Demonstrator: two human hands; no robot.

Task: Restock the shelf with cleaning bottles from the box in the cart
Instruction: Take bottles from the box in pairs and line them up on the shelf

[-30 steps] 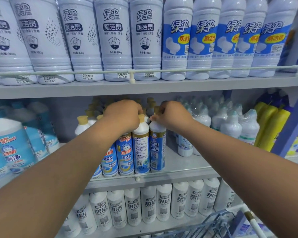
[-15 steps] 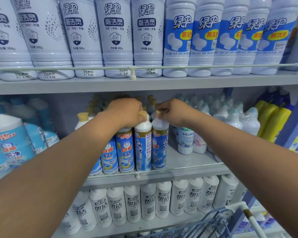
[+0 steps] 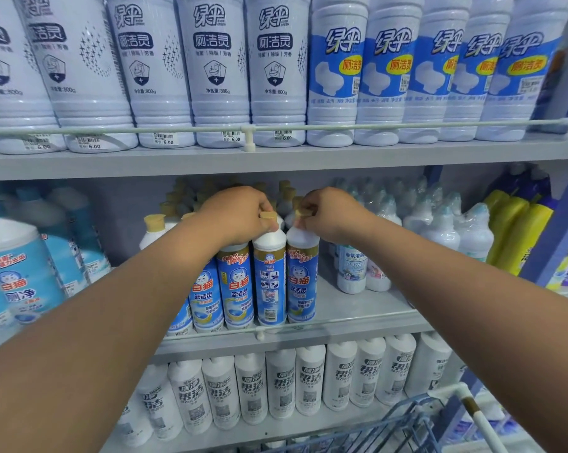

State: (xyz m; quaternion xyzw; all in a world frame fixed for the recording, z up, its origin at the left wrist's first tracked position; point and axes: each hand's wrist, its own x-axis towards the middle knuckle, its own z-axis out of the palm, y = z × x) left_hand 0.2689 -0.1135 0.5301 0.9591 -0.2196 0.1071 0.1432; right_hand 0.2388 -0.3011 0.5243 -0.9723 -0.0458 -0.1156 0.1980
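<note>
Both my arms reach to the middle shelf [image 3: 358, 318]. A row of white-and-blue cleaning bottles with tan caps stands at its front rail. My left hand [image 3: 237, 214] grips the cap of one bottle [image 3: 270, 279], whose back label with a barcode faces me. Right beside it stands another bottle [image 3: 302, 276] with its front label outward, and my right hand [image 3: 331, 210] pinches its tan cap. Both bottles stand upright on the shelf, touching each other. More tan-capped bottles fill the rows behind. The box is not in view.
Large white bottles [image 3: 217, 70] line the top shelf behind a rail. Shrink-wrapped white bottles [image 3: 439, 223] and yellow bottles [image 3: 518, 230] stand to the right, big light-blue bottles [image 3: 17, 276] to the left. White bottles [image 3: 282, 384] fill the bottom shelf. The blue cart rim [image 3: 407, 423] is at lower right.
Both hands have drawn the two front bottles slightly toward the rail and set them upright side by side. The view has tilted up a little.
</note>
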